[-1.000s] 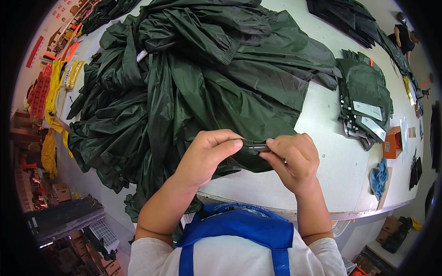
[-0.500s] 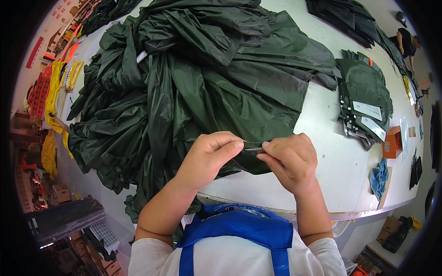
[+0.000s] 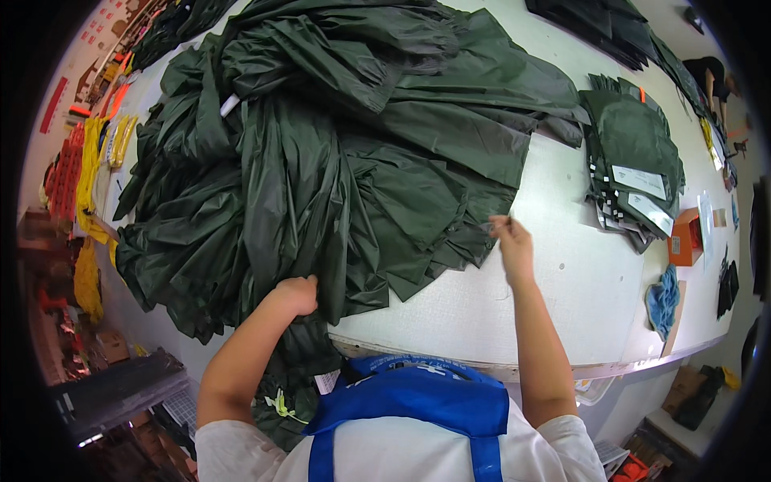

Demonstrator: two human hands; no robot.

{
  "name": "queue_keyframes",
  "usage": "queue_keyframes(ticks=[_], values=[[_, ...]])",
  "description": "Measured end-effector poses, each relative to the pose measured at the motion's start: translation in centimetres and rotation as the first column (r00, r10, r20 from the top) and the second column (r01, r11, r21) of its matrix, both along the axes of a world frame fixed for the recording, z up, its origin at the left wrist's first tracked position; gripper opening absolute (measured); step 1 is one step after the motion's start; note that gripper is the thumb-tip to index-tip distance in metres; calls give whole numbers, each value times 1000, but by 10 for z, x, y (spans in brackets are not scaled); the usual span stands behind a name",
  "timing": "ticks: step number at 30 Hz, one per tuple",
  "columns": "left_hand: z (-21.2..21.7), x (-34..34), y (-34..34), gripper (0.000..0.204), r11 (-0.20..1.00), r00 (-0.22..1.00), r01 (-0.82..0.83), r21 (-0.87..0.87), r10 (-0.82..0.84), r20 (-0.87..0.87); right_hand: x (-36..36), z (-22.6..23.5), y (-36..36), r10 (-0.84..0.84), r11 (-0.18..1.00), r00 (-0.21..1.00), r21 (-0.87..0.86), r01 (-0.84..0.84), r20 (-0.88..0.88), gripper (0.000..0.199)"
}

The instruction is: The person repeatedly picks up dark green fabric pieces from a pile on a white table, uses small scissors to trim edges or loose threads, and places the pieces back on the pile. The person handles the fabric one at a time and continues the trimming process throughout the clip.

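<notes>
A large heap of dark green, thin, shiny garments (image 3: 305, 193) covers the middle and left of the table. My left hand (image 3: 295, 296) is closed on a fold of this green fabric at the heap's near edge. Over the lower right of the heap, my right hand (image 3: 512, 243) is raised by the fabric's edge, its thumb and fingers drawn together. Whatever they hold, if anything, is too small and blurred to make out. A white tag or strip (image 3: 230, 104) shows among the folds.
Folded green garments with white labels (image 3: 634, 153) are stacked at the right. Nearby are an orange box (image 3: 685, 238) and a blue cloth (image 3: 662, 304). Yellow garments (image 3: 90, 177) hang at the left. A person (image 3: 711, 80) stands at the far right.
My hands were together, pinching a fabric edge with a thin metal piece between them. They have parted: left hand moved left to another fold, right hand moved up and right. That edge lies released.
</notes>
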State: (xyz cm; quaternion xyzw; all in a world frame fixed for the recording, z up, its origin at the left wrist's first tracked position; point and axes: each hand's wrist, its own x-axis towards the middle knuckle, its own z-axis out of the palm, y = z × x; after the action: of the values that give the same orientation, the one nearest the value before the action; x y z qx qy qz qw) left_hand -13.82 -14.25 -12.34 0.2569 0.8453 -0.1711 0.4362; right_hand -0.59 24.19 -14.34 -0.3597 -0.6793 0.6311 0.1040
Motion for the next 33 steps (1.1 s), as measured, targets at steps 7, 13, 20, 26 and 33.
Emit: queue_keyframes(ticks=[7,13,20,26,33], values=[[67,23,140,48,528,953,-255,810,-3,302,-34,-15,-43,31,949,999,-314,-22,24,44],[32,13,182,50,306,927,-87,948,374,-35,-33,33,-56,93,927,951,-323,-191,-295,35],[63,-13,144,9,-187,600,-712,677,341,724,-37,50,-62,0,881,911,-431,-196,-413,28],[85,-20,127,21,-350,593,-594,725,418,688,-38,56,-64,-5,877,907,-437,-198,-421,27],[80,-11,108,18,-223,765,-375,900,474,437,-38,62,-67,58,902,907,-367,-227,-417,28]])
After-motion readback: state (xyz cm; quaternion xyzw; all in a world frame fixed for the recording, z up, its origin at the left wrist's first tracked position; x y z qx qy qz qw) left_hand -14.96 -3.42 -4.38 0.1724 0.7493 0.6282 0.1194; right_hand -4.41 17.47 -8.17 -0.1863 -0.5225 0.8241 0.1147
